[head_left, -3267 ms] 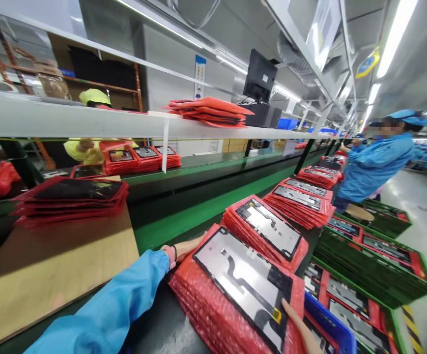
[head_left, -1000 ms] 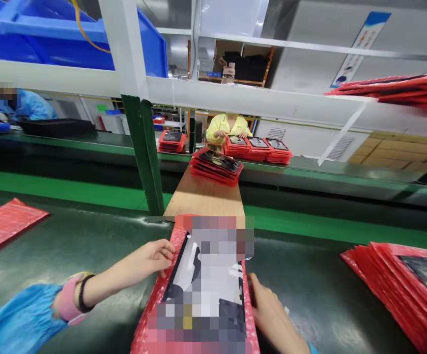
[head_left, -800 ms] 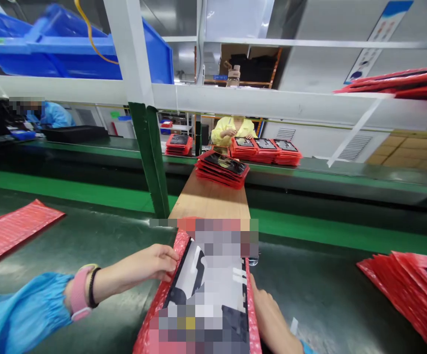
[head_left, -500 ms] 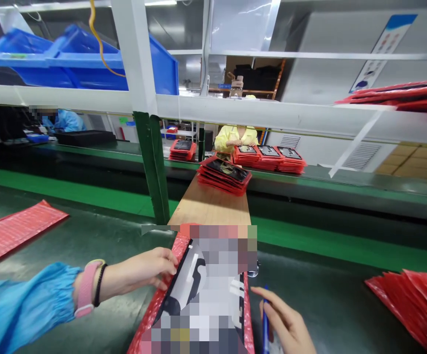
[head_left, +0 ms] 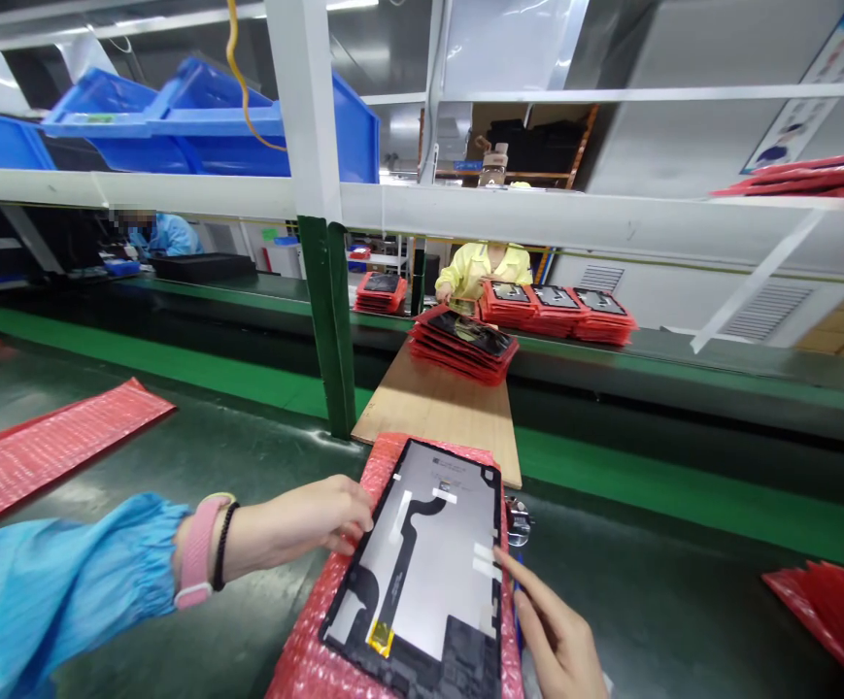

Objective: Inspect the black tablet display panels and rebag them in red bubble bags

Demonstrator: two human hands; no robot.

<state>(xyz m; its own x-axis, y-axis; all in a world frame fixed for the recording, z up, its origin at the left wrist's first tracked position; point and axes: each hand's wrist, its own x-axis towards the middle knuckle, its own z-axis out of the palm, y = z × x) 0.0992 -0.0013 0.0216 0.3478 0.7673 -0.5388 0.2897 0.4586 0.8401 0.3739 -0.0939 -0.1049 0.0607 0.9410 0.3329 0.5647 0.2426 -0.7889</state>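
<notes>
A flat grey and black panel (head_left: 436,553) with white tabs and a yellow tape patch lies on red bubble wrap (head_left: 312,621) at the lower middle. My left hand (head_left: 338,515) rests at the panel's left edge, its fingers curled against the wrap; what they pinch, if anything, is hidden. At the right edge is my right hand (head_left: 553,621), index fingertip near the white tabs. A blue pen-like tool (head_left: 518,607) is held in it, mostly hidden behind the fingers. A small shiny metal object (head_left: 519,522) sits just beyond the right edge.
Red-wrapped panels (head_left: 465,345) are stacked on a wooden board (head_left: 436,408) ahead. Red sleeves (head_left: 64,437) lie left, with more (head_left: 833,612) at right. A green post (head_left: 328,330) stands left of the board. Blue bins (head_left: 210,126) sit overhead. A person in yellow (head_left: 490,267) is across the line.
The view has swung left, shifting the scene rightward. My right index finger has moved onto the panel's right edge. The far person's arm has moved outward.
</notes>
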